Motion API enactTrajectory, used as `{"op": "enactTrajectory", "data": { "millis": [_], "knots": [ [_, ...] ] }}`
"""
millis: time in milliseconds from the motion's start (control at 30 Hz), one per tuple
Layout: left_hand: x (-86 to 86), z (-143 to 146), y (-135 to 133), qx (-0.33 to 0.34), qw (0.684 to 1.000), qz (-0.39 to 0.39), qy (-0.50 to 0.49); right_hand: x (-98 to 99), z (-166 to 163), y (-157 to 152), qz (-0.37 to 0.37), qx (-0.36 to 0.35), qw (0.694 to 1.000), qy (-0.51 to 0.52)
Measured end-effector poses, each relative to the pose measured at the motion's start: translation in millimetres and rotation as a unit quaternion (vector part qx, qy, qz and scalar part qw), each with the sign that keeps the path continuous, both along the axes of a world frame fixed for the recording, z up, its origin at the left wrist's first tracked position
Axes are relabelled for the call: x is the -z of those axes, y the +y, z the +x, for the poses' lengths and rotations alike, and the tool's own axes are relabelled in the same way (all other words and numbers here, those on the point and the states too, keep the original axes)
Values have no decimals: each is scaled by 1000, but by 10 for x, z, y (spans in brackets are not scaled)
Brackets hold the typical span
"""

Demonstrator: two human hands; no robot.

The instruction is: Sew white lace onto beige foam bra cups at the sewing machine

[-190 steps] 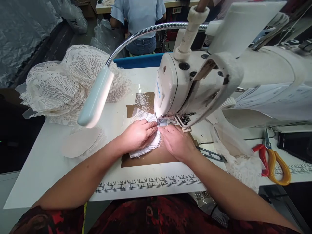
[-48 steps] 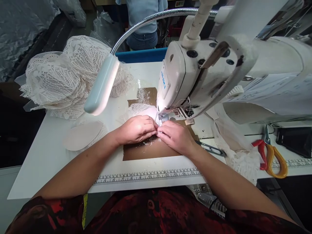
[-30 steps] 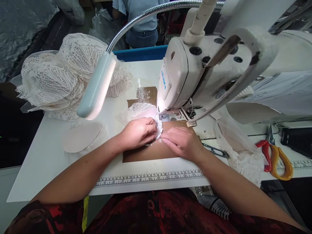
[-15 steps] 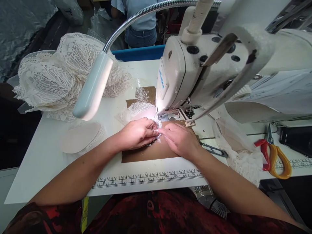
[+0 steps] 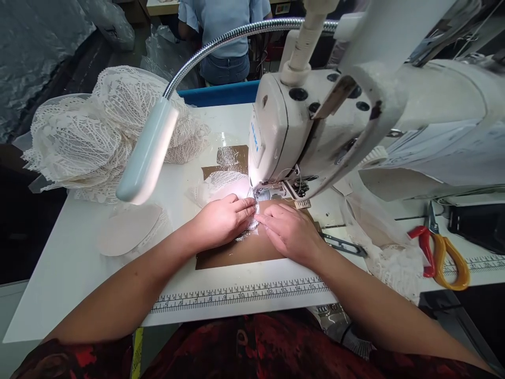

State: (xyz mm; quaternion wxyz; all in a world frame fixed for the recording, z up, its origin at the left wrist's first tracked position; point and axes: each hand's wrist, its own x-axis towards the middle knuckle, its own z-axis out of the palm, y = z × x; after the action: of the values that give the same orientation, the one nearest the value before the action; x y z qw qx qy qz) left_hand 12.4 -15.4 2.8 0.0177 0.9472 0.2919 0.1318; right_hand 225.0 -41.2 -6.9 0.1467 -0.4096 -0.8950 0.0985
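Note:
A white lace piece point(image 5: 226, 181) with a smooth pale cup-shaped layer lies beneath the needle area of a white sewing machine point(image 5: 272, 121). My left hand point(image 5: 219, 221) rests flat on its near part, fingers stretched out just left of the presser foot. On the other side, my right hand point(image 5: 292, 231) has its fingers bent, with the index finger and thumb at the lace's right edge; the grip is partly hidden. Under both hands is a brown taped sheet point(image 5: 224, 258). The presser foot itself is mostly hidden by bright light and fabric.
A lamp head point(image 5: 148, 150) hangs over the table's left side. Piled lace pieces point(image 5: 79, 131) stand behind a single cup piece point(image 5: 128, 229). To the right lie a dark flat tool point(image 5: 343, 244), more lace point(image 5: 398, 268) and scissors point(image 5: 442, 252). A person point(image 5: 224, 42) sits beyond.
My left hand has gone from pinching the lace to lying flatter over it. My right fingers have drawn slightly apart from the left ones. The whole view has shifted a little.

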Motion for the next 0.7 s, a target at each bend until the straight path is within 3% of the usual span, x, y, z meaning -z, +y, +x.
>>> {"op": "enactTrajectory", "data": {
  "millis": [200, 700],
  "knots": [
    [15, -11, 12, -12, 1000, 14, 15, -14, -11, 7, 20, 2, 1000, -23],
    [32, -38, 87, -78, 996, 41, 22, 25, -76, 84, 56, 108, 990, -67]
  ]
}}
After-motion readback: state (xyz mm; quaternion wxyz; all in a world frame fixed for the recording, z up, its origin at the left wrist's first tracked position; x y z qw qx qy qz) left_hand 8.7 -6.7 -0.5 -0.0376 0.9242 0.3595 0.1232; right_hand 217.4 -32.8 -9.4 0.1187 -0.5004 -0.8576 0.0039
